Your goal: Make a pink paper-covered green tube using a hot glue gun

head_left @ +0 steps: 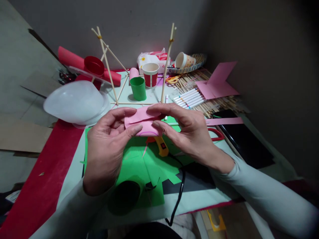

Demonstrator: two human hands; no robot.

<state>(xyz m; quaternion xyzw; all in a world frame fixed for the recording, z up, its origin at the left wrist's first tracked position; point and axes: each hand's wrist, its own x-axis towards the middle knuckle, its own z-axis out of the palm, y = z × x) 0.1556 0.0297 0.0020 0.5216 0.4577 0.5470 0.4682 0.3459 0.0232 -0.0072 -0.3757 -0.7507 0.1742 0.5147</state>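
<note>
Between my two hands is a piece of pink paper, rolled into a short tube with one edge overlapping the other. My left hand pinches its left end, thumb in front and fingers behind. At the right end, my right hand grips it with thumb and fingers along the seam. Below the roll, a yellow-orange glue gun with a black cord lies on cut green paper, its front partly hidden. A green paper tube stands behind my hands.
Wooden sticks tied into a frame stand at the back. Around it are a paper cup, white markers, loose sticks and orange scissors. A black phone-like slab lies right; a translucent plastic lid sits left.
</note>
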